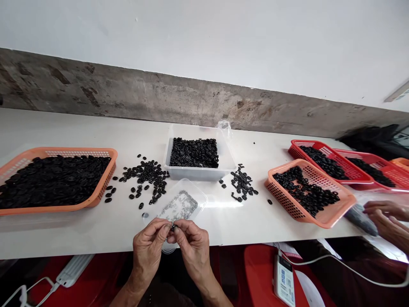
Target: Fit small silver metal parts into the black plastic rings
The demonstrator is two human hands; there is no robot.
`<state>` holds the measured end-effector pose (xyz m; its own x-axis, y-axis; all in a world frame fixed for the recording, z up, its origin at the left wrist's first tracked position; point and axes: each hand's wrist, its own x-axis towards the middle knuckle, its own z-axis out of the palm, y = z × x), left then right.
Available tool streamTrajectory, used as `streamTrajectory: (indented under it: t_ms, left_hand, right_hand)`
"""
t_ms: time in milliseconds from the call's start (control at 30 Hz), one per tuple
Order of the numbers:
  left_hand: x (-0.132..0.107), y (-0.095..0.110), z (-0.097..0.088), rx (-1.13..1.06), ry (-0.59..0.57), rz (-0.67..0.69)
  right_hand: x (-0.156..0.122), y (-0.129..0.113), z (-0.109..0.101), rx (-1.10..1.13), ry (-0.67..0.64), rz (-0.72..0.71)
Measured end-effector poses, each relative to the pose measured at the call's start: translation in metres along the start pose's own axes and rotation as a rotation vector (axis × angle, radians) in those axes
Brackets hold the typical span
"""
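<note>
White table (64, 130): baskets (79, 150), black rings (147, 174)

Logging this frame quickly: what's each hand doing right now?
Left hand: closed, pinching small black part.
Right hand: closed, pinching the same part.

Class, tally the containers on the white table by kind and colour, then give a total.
Orange baskets: 3 (one cut off at the right edge)
Red baskets: 2
Clear tub: 1
Clear shallow tray: 1
Total: 7
</note>
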<state>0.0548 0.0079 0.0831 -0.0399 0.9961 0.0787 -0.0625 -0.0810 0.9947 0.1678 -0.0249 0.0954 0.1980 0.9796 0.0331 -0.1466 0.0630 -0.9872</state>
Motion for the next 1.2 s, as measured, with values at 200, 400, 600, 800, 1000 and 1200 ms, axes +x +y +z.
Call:
streamTrajectory:
  t_ms: [200,400,600,800,1000,1200]
  left_hand:
    - [-0.001,0.003,0.003,0.048,0.017,0.050]
    - [0.001,0.003,0.006,0.072,-0.017,0.077]
    - [0.006,-0.005,-0.002,0.149,-0.051,0.070]
    - [0.068,-0.037,-0.080,0.450,0.132,0.102]
    - [0.125,-0.068,-0.103,0.787,-0.078,0.125]
    - [0.143,-0.083,-0.076,0.916,-0.243,-0.010]
  right_hand:
    - [0.002,0.002,0.001,0.037,0.015,0.017]
    - [0.008,0.006,-0.001,0.152,0.008,0.038]
    - [0.013,0.005,-0.005,0.219,0.016,0.090]
    - [0.018,0.013,-0.018,0.244,0.047,0.114]
    - [0.021,0.017,-0.023,0.250,0.039,0.110]
    - [0.022,0.015,-0.023,0.249,0.031,0.117]
